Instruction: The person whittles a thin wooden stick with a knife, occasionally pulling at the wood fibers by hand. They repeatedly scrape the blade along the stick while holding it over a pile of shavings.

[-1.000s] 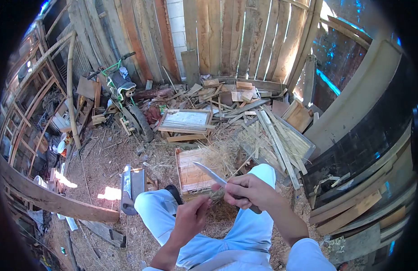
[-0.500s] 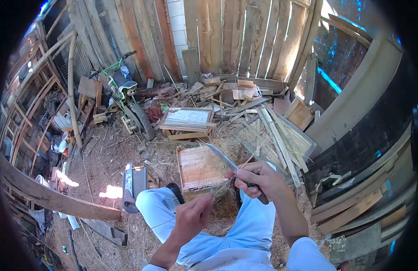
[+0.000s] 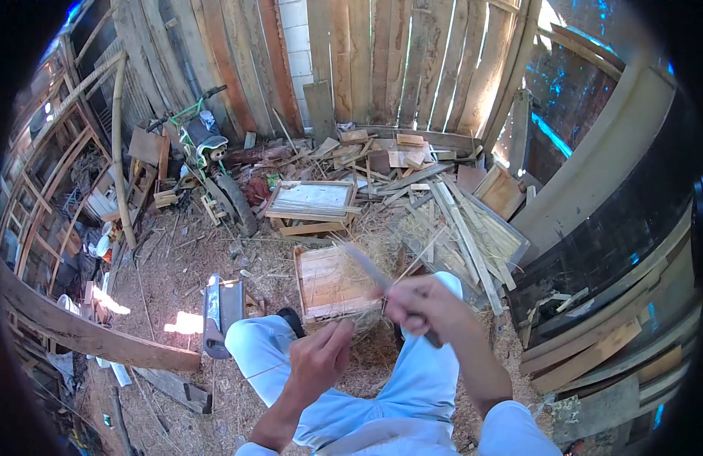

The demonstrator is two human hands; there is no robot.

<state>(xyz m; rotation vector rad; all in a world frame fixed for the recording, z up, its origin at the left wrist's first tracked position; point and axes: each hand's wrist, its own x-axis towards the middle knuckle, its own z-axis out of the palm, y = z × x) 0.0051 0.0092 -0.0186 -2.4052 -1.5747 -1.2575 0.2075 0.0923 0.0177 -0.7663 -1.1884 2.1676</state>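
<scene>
My right hand is wrapped round the handle of a knife, whose blurred blade points up and to the left over a shallow wooden box. A thin strip sticks up beside this hand. Lower and to the left, my left hand is closed above my knee, with a thin strip running out of it to the left. Dry shavings lie between my legs, under both hands.
A saw lies on the ground left of my knee. Ahead are a framed panel, a small motorbike and a heap of scrap wood. Long boards are stacked at the right.
The knife and my right hand have shifted slightly left and are blurred. My left hand has risen a little, and the strip beside my right hand now stands up more.
</scene>
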